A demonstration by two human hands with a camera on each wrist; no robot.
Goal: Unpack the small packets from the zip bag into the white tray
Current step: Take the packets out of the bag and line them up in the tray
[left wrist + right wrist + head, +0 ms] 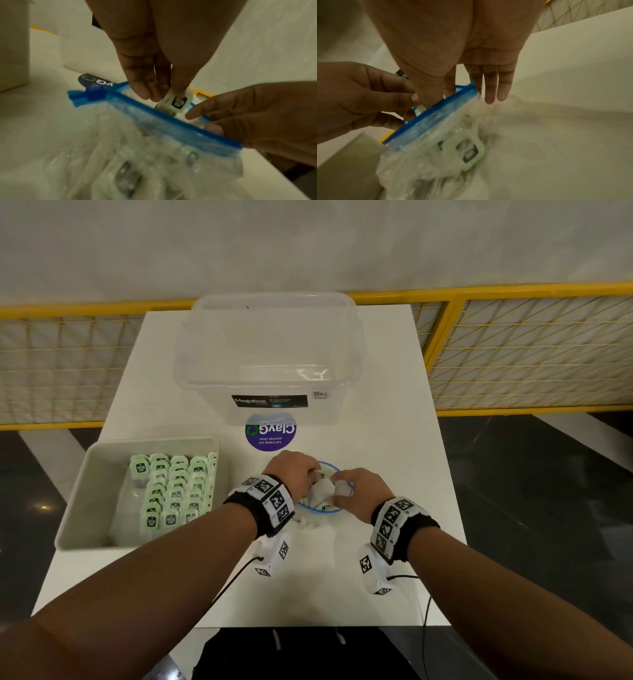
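On the white table, a clear zip bag (pixel 323 491) with a blue zip rim (pixel 154 115) stands open-mouthed between my hands. My left hand (pixel 298 470) reaches into the mouth and pinches one small pale-green packet with a black label (pixel 178 103), lifted just above the rim. My right hand (pixel 356 491) pinches the rim's right end (pixel 453 97), thumb on the near side and fingers behind. More packets (pixel 467 152) show through the plastic. To the left is the white tray (pixel 89 498), holding rows of several packets (pixel 174 491).
A large clear Megabox bin (pixel 267 354) stands at the back of the table, with a round purple sticker (pixel 270 433) in front of it. A yellow mesh fence (pixel 531 347) runs behind the table. Cables trail from both wrist cameras near the front edge.
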